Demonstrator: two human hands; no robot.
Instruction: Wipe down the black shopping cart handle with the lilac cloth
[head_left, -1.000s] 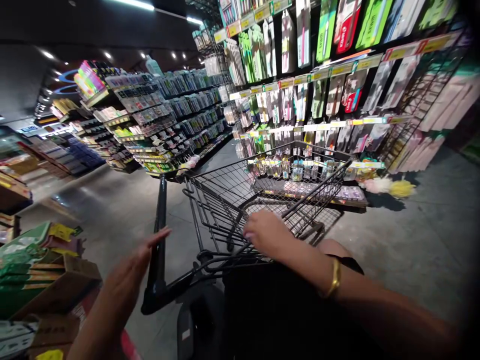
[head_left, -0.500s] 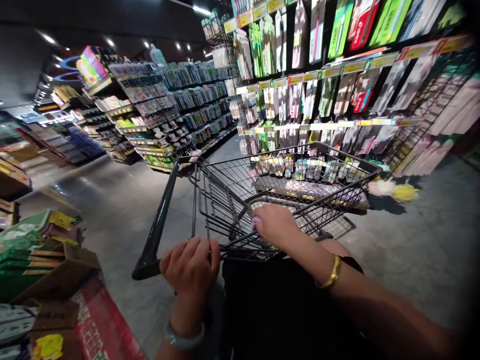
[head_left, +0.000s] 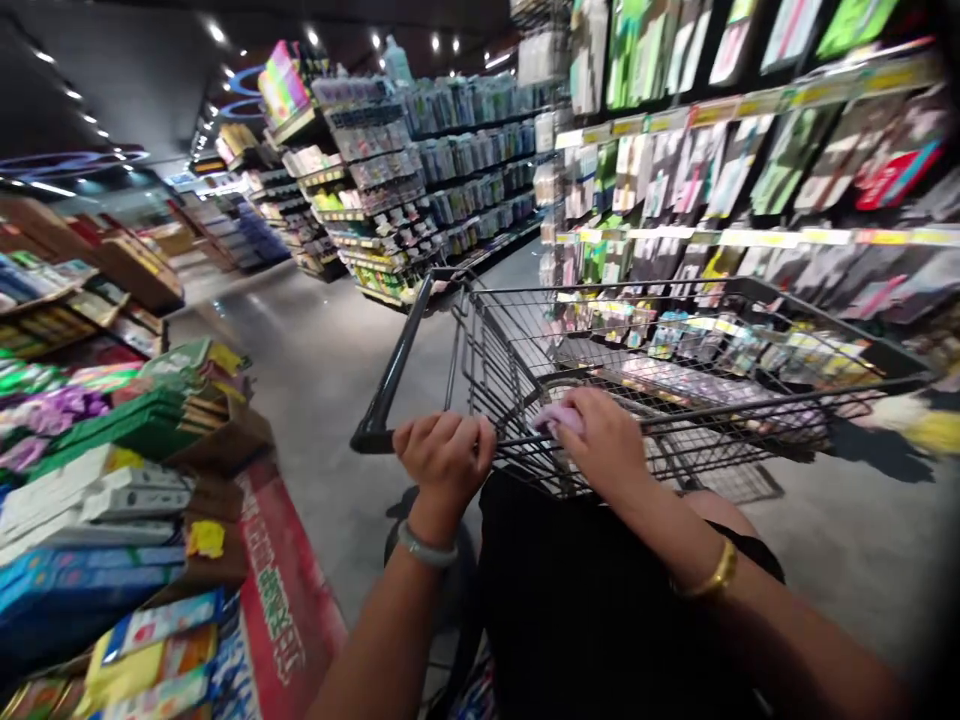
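Observation:
A black wire shopping cart [head_left: 675, 425] stands across the front of my body, its dark handle bar [head_left: 399, 365] off to the left. My left hand [head_left: 444, 450] is closed around the cart's near frame, just right of the handle's corner. Above the cart's near rim, my right hand [head_left: 604, 440] is curled around a small pale purple, soft-looking item [head_left: 557, 416]. Most of that item is hidden by the fingers, and its kind cannot be made out. Through the wire mesh, the basket shows no goods.
Hanging packaged goods fill a shelf rack [head_left: 735, 170] behind the cart on the right. Another stocked shelf [head_left: 480, 160] stands farther back. At left, boxes [head_left: 97, 500] and packets are stacked beside a red printed panel [head_left: 289, 600]. Grey floor [head_left: 300, 350] runs between them.
The view has swung left, so the cart and shelves appear farther right. More of the pale purple item shows in my right hand. My left hand keeps its hold on the cart.

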